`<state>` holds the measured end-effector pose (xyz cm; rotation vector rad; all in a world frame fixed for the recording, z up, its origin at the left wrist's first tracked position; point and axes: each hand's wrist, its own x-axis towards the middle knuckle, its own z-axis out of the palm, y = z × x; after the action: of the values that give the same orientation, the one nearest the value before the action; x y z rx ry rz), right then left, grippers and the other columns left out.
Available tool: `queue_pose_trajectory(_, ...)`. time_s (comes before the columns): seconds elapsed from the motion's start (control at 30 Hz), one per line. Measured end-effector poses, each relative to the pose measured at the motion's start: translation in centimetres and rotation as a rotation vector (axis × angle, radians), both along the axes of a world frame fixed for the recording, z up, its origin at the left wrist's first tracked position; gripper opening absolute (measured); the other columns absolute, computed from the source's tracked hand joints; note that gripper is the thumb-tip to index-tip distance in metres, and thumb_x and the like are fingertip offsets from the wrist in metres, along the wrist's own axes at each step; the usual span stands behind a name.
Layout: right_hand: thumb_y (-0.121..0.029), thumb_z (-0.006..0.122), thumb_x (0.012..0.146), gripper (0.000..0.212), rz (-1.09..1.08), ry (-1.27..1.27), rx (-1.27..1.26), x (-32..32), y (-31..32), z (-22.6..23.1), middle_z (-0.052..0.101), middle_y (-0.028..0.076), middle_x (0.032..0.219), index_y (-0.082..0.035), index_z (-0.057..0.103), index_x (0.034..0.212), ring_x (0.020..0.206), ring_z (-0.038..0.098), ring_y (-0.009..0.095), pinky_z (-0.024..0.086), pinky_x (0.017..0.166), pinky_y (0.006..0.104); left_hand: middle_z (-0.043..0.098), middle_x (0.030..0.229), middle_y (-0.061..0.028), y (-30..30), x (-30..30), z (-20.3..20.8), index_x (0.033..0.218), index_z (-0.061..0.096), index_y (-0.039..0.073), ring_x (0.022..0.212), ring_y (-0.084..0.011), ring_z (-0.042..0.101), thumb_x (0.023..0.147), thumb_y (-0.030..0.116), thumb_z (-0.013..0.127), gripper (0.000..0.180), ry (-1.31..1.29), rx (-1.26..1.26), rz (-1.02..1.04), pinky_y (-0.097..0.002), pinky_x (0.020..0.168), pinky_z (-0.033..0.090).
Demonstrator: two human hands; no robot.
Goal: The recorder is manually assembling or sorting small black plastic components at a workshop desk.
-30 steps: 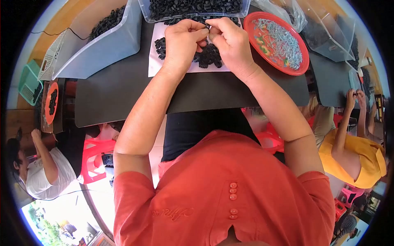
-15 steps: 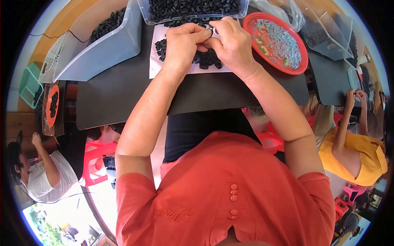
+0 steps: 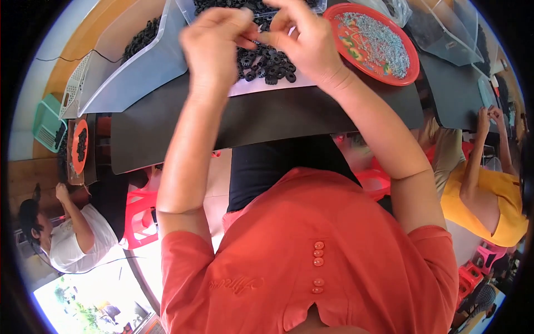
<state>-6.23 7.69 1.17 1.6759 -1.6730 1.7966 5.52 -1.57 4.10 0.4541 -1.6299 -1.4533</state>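
Observation:
My left hand (image 3: 214, 47) is raised over the left side of the white sheet (image 3: 245, 88), smeared by motion, so I cannot tell whether its fingers hold anything. Close beside it is my right hand (image 3: 306, 44). Its index finger and thumb are apart, the thumb reaches toward my left fingers, and nothing shows in the gap. Below and between the hands lies a pile of small black ring-like parts (image 3: 272, 67) on the sheet. A clear plastic bin (image 3: 320, 5) of similar black parts stands just beyond, partly hidden by my hands.
A red tray (image 3: 414, 72) of small silvery pieces sits to the right. A large translucent bin (image 3: 133, 78) with black parts stands at the left of the dark table (image 3: 267, 114). Co-workers sit at both sides, one in white (image 3: 83, 239), one in yellow (image 3: 489, 195).
My hands, joined around a small black part before, have moved up and farther apart, the left one leftward. That part is no longer visible. More of the pile shows. The whole view has shifted slightly.

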Motion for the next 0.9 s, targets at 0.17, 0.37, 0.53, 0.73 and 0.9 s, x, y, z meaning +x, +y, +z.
queue_pose_trajectory(0.17, -0.004, 0.068, 0.079, 0.022, 0.006, -0.289, 0.038, -5.2, 3.9, 3.9, 0.061, 0.001, 0.07, 0.001, 0.063, 0.1, 0.061, 0.055, 0.009, 0.044, 0.055, 0.0236, 0.066, 0.075, -0.0071, -7.3, 3.4, 5.9, 0.09, 0.072, 0.0, 0.064, -0.012, 0.062, 0.08, 0.008, 0.068, 0.013, -0.02, -0.411, 0.3, -0.0239, 0.057, 0.05)
queue_pose_trajectory(0.37, -0.007, 0.066, 0.079, 0.01, -0.219, -0.12, 0.308, -11.4, 8.4, 2.5, 0.065, 0.008, 0.072, 0.001, 0.066, 0.084, 0.065, 0.061, 0.014, 0.046, 0.059, 0.0289, 0.066, 0.09, -0.0094, -8.5, 4.7, 6.0, 0.097, 0.071, 0.003, 0.081, -0.0207, 0.063, 0.075, 0.011, 0.072, 0.024, -0.395, -1.154, 0.609, -0.0316, 0.073, 0.05)
queue_pose_trajectory(0.53, -0.017, 0.059, 0.076, 0.017, -0.382, 0.481, 0.59, -12.0, 10.1, 1.5, 0.067, 0.017, 0.087, -0.005, 0.068, 0.083, 0.085, 0.063, 0.034, 0.049, 0.076, 0.0452, 0.064, 0.092, -0.007, -0.2, -0.1, 0.8, 0.086, 0.067, 0.004, 0.091, -0.0255, 0.057, 0.071, 0.009, 0.073, 0.017, -0.32, -1.041, 0.122, -0.0349, 0.082, 0.046)
queue_pose_trajectory(0.73, -0.016, 0.06, 0.076, 0.013, -0.418, 0.659, 0.873, -13.1, 10.0, -1.5, 0.065, 0.017, 0.088, -0.006, 0.068, 0.081, 0.085, 0.062, 0.037, 0.048, 0.073, 0.0474, 0.063, 0.09, -0.0094, 2.2, 0.4, -2.9, 0.087, 0.065, 0.002, 0.088, -0.026, 0.054, 0.072, 0.006, 0.071, 0.017, -0.459, -1.044, -0.012, -0.0341, 0.08, 0.044)
queue_pose_trajectory(0.9, -0.015, 0.058, 0.076, 0.011, -0.52, 0.543, 0.691, -13.2, 10.5, -0.4, 0.062, 0.018, 0.084, -0.005, 0.062, 0.075, 0.079, 0.061, 0.038, 0.047, 0.068, 0.0488, 0.06, 0.085, -0.0086, 2.2, 2.5, -3.5, 0.084, 0.065, 0.003, 0.085, -0.029, 0.053, 0.066, 0.009, 0.075, 0.021, -0.476, -1.098, 0.037, -0.0381, 0.075, 0.045)
